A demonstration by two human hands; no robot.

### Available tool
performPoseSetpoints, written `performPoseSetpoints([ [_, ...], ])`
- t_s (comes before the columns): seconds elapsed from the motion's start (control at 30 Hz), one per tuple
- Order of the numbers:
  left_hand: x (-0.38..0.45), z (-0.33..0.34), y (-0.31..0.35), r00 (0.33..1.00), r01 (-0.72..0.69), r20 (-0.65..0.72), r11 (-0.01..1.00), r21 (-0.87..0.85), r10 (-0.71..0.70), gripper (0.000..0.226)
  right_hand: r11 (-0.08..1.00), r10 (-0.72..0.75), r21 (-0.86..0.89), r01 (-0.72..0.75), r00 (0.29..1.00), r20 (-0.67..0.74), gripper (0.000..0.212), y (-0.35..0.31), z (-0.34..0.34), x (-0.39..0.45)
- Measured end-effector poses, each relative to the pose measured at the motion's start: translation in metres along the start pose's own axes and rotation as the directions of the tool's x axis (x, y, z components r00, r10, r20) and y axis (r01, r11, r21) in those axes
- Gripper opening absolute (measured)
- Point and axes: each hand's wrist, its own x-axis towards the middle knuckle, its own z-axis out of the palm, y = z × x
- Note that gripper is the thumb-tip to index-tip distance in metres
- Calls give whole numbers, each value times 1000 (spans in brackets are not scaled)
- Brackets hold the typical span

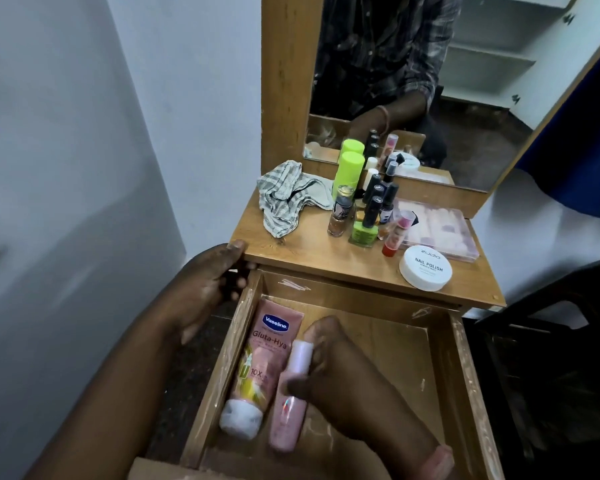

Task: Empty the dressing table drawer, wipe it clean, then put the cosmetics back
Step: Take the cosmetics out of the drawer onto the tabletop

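Pink and slim, the bottle (289, 400) lies in the open drawer (463, 372), pinched by the right hand (343, 379), its long axis running front to back, pale cap toward the mirror, beside the Vaseline tube (260, 368). This looks like restocking; next comes letting go and reaching for the nail polishes (368, 216). The left hand (208, 289) grips the tabletop's corner (243, 251).

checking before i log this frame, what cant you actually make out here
Head view, the only one:
- Pink bottle in the drawer: label unreadable, blurred and crossed by the right hand.
- Left hand fingers: tips blurred at the tabletop corner.
- Nail polish cluster: rear bottles hidden by front ones.
- Drawer's near end: cut off by the bottom edge.
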Motion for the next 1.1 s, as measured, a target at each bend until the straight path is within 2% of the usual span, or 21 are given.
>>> performPoseSetpoints([
  [0.07,1,4,-2,1000,-23,-19,999,26,23,43,979,-54,188,74,992,-112,48,-6,-16,-4],
  [0.1,1,6,-3,998,-34,-49,998,50,36,44,964,-101,223,145,975,-198,48,-11,-26,-5],
  [0.2,-3,12,-5,987,-69,-141,995,76,79,39,911,-256,167,377,835,-488,52,-27,-55,-7],
  [0.3,-3,15,-4,987,-67,-143,998,1,67,38,877,-365,22,480,696,-618,53,-44,-72,4],
  [0.43,-1,16,-2,986,-72,-149,997,-9,70,38,865,-492,-251,435,634,-597,57,-61,-71,32],
  [0.53,0,12,-2,984,-75,-158,997,12,76,39,847,-531,-341,408,616,-582,59,-63,-69,46],
  [0.8,4,10,-3,985,-54,-161,998,12,55,40,850,-527,-384,361,605,-597,67,-63,-69,51],
  [0.93,4,7,-4,987,-47,-154,999,26,51,50,863,-505,-346,368,600,-621,75,-60,-67,44],
  [1.03,4,9,-3,987,-37,-158,999,6,38,50,874,-484,-333,354,580,-655,73,-59,-69,32],
  [1.1,3,12,-1,986,-38,-165,999,-4,37,44,864,-497,-330,380,541,-679,58,-58,-64,17],
])
